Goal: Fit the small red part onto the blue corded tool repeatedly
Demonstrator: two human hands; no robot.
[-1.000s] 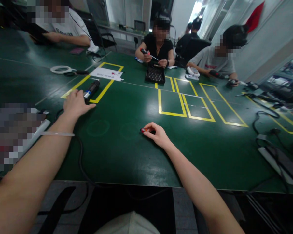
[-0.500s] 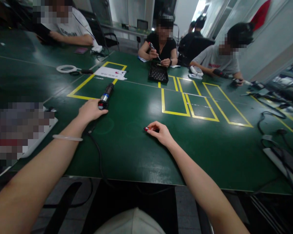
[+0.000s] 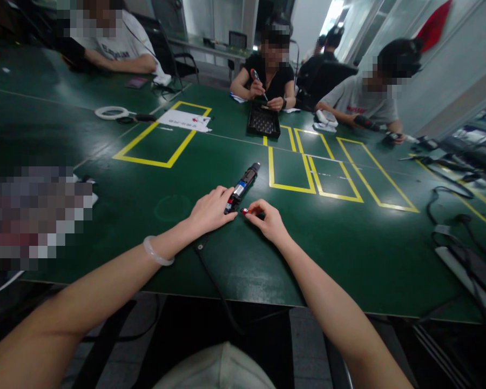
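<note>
My left hand [image 3: 213,210] is closed round the near end of an electric screwdriver [image 3: 243,183], a slim dark tool with a silver and blue middle. Its narrow tip points away from me to the right, and something red shows by my fingers. Just to its right, my right hand [image 3: 267,220] pinches a small red part [image 3: 244,211], partly hidden by the fingertips. A small gap separates this part from the tool. From below my left wrist, a black cord [image 3: 208,267] runs over the table's near edge; where it joins is hidden.
Yellow tape frames [image 3: 291,190] mark the green table [image 3: 340,254]. A paper sheet [image 3: 184,121] and a white ring-shaped object [image 3: 111,113] lie farther back. Across the table, a person works over a black tray [image 3: 264,121]. Cables and a power strip [image 3: 465,275] are at the right.
My left hand has carried the screwdriver to the right, close to my right hand. The cord has shifted with it. My right hand has stayed nearly still with the small red part.
</note>
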